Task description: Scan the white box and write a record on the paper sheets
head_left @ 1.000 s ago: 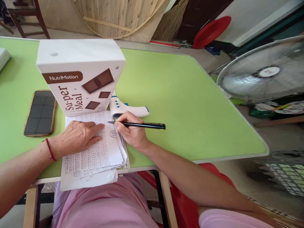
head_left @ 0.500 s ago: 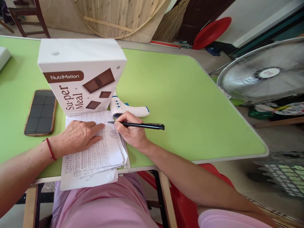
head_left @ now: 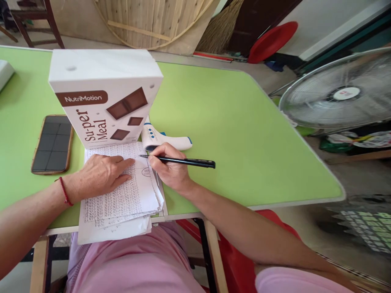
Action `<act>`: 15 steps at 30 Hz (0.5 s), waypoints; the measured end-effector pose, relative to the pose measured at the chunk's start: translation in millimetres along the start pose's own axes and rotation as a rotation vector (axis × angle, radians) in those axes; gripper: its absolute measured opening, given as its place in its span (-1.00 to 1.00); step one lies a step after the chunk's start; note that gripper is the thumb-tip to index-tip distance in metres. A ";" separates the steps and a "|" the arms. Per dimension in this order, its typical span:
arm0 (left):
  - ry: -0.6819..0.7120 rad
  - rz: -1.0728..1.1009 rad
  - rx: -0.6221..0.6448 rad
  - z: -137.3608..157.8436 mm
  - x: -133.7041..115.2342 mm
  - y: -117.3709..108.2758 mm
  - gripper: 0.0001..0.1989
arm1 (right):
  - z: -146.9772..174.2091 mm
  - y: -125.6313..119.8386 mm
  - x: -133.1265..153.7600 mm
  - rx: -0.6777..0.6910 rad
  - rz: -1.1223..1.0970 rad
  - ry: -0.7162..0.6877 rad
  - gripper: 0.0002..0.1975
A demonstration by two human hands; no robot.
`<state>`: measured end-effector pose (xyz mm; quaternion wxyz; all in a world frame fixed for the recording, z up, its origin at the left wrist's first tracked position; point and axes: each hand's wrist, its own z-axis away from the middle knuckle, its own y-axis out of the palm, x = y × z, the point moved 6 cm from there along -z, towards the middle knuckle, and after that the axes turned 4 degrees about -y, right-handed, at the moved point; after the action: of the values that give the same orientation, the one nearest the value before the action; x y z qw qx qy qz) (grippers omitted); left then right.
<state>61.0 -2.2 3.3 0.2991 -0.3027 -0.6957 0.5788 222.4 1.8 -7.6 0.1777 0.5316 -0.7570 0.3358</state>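
Note:
A black pen is pinched in my right hand, its tip at the upper right of a handwritten sheet of paper. My left hand lies flat across the same sheet, fingers stretched toward the pen tip. Dense lines of writing cover the page, and a small circled mark shows near its right edge. More sheets lie beneath, overhanging the table's near edge. Just beyond my right hand rests a white and blue handheld thermometer, partly hidden by that hand and a box.
A white NutriMotion box stands upright behind the papers on the green table. To the left lies a smartphone in a brown-edged case. A large fan stands off the table's right side, with a red stool below.
The pen and my right hand have shifted very slightly to the right, and the pen's back end sits a little lower. My left hand keeps its place.

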 end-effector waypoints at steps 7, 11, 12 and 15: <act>0.039 0.007 -0.073 1.8 0.2 1.0 -0.72 | 5.4 -6.6 15.6 -0.106 0.091 -0.126 -0.88; 0.148 0.092 -0.307 4.3 -2.2 -19.9 -0.84 | 3.8 -12.6 33.6 -0.091 0.235 -0.363 -0.86; 0.166 0.128 -0.423 7.1 -0.5 -30.3 -0.87 | 3.3 -14.0 36.8 -0.080 0.273 -0.406 -0.86; 0.138 0.163 -0.873 26.6 15.8 -63.2 -0.96 | 3.5 -18.3 42.8 -0.077 0.347 -0.497 -0.85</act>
<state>25.8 -15.9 62.7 0.1424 -0.4922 -0.8270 0.2313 223.7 -33.8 22.5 -0.0530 0.4530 -0.8691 0.1917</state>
